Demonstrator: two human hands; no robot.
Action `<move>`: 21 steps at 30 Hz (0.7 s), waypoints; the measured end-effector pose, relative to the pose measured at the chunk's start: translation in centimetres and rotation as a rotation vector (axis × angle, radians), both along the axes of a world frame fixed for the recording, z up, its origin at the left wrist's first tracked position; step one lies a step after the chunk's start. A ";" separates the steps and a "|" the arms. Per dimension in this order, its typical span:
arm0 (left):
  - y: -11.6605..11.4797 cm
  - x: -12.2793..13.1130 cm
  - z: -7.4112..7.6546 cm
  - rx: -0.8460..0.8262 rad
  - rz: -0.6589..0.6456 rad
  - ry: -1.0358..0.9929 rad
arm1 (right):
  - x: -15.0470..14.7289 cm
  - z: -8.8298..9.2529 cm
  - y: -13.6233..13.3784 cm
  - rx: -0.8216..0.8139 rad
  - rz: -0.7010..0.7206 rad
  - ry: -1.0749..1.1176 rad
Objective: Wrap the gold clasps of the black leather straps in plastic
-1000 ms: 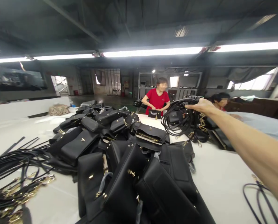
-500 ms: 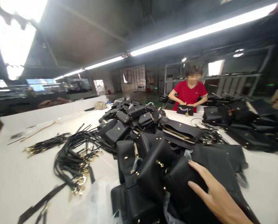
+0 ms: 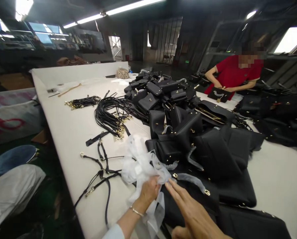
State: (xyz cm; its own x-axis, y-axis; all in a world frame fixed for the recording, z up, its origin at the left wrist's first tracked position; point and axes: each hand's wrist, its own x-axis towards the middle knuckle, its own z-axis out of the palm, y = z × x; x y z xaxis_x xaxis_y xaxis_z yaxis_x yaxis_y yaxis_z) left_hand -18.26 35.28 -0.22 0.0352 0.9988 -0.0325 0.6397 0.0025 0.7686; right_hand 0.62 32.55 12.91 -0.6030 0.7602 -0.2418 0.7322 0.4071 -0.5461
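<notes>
My left hand (image 3: 149, 190), with a bracelet at its wrist, is closed on a bunch of thin, translucent white plastic wrapping (image 3: 138, 162) at the table's near side. Close beside it, my right hand (image 3: 189, 207) has its fingers stretched out, the tips at the wrapping's right edge. Under and beyond the right hand lies a black handbag (image 3: 190, 176) with a plastic-sleeved handle (image 3: 192, 179) and gold rings. More black handbags (image 3: 188, 124) are heaped in front of me, several with gold fittings. Whether the right fingertips touch the wrapping is hard to tell.
Black straps with gold clasps (image 3: 111, 116) lie bundled on the white table (image 3: 61, 139); loose straps (image 3: 102, 169) lie nearer. Across the table a person in a red shirt (image 3: 238, 73) handles a small black bag (image 3: 218, 94). Covered containers (image 3: 14, 159) stand left of the table's edge.
The view has swung left and down. My right hand has left the upper bags and come toward the wrapping. My left hand has come into view, gripping the wrapping.
</notes>
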 end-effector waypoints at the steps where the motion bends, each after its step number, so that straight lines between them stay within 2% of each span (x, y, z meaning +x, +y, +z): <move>1: -0.5 -0.2 1.4 0.011 -0.050 -0.032 | -1.0 -0.3 -0.3 0.010 -0.005 -0.005; 4: -2.8 -0.8 6.0 0.039 -0.208 -0.120 | -3.6 -1.3 -0.9 0.047 -0.033 0.054; 7: -5.3 -1.9 9.8 0.035 -0.263 -0.253 | -5.8 -1.7 -1.2 0.021 -0.088 0.256; 10: -6.8 -3.8 12.4 -0.002 -0.293 -0.339 | -7.1 -1.4 -1.2 -0.177 -0.080 0.429; 12: -7.3 -5.2 13.2 -0.030 -0.277 -0.366 | -7.1 -1.2 -0.8 -0.304 -0.119 0.487; 14: -7.6 -6.5 12.9 -0.058 -0.197 -0.378 | -6.3 -1.1 -0.2 -0.422 -0.245 0.503; 16: -7.7 -7.6 11.6 -0.088 -0.094 -0.335 | -4.6 -1.0 0.5 -0.548 -0.391 0.505; 18: -7.6 -8.4 9.5 -0.102 0.037 -0.235 | -2.4 -0.8 1.1 -0.630 -0.488 0.522; 21: -7.2 -9.1 5.9 -0.134 0.298 -0.069 | 0.6 -0.4 1.7 -0.599 -0.536 0.497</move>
